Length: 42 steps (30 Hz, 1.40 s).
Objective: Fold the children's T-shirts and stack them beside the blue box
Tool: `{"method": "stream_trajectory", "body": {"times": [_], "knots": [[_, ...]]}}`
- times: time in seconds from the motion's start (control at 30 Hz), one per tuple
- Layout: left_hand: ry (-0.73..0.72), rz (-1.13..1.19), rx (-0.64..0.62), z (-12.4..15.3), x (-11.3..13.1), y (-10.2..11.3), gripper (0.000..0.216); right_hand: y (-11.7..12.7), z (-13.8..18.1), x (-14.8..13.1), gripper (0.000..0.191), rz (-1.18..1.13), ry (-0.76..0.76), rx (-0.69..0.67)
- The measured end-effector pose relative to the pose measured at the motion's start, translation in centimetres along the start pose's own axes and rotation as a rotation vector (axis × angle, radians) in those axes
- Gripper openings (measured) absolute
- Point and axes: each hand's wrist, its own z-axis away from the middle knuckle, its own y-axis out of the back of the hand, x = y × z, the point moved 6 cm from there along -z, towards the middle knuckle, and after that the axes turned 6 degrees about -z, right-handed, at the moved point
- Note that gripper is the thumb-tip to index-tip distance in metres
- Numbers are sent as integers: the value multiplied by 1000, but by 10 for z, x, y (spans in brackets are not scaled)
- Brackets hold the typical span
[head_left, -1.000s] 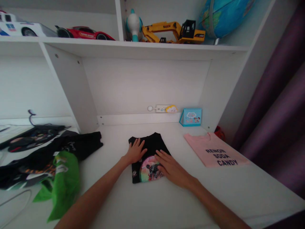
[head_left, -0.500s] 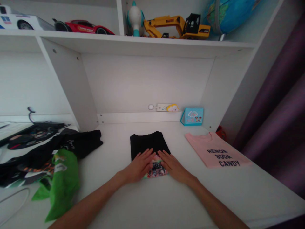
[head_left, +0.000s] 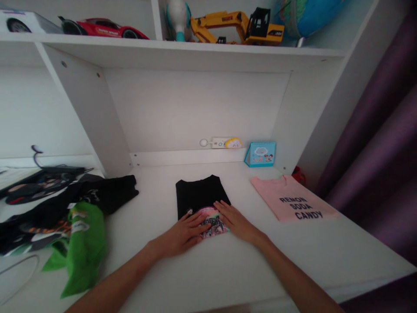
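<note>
A folded black T-shirt with a colourful print near its lower edge lies flat on the white desk. My left hand rests palm down over the lower left part of the print, fingers stretched out. On the lower right side of the shirt lies my right hand, flat with its fingers extended. Neither hand grips the cloth. Part of the print is hidden under both hands. Off to the right is a folded pink T-shirt with dark lettering, apart from my hands.
Rumpled dark clothes and a green garment lie at the left. Behind stand a small blue desk calendar and a power strip. Overhead, a shelf carries a toy excavator and a red toy car.
My left hand has slid left and slightly down on the print, uncovering more of its middle. My right hand stays near the shirt's right side. The whole view has shifted slightly.
</note>
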Motion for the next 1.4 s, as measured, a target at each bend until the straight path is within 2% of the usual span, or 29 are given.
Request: {"method": "stream_trajectory", "body": {"times": [0.2, 0.37, 0.6, 0.77, 0.87, 0.93, 1.03, 1.23, 1.4], "knots": [[3, -14, -2, 0, 0, 2, 44, 3, 1, -5, 55, -52, -41, 21], [-4, 12, 22, 1, 2, 5, 44, 3, 4, -13, 70, -3, -33, 30], [-18, 44, -10, 1, 2, 6, 43, 3, 3, -8, 63, 15, -41, 51], [-20, 42, -8, 1, 2, 8, 43, 2, 0, -3, 61, -92, -14, 22], [-16, 30, -24, 1, 1, 6, 43, 3, -2, -1, 54, -122, -49, 68], [-17, 26, -23, 1, 1, 5, 43, 3, -2, -1, 57, -89, -67, 99], [-17, 30, -8, 1, 0, 5, 44, 3, -2, -2, 65, -85, -56, 52], [1, 19, -27, 1, 2, 6, 44, 8, 1, -3, 65, -206, -59, -66], [32, -58, 1, -1, 10, 10, 50, 8, -1, -6, 62, -135, -85, 26]]}}
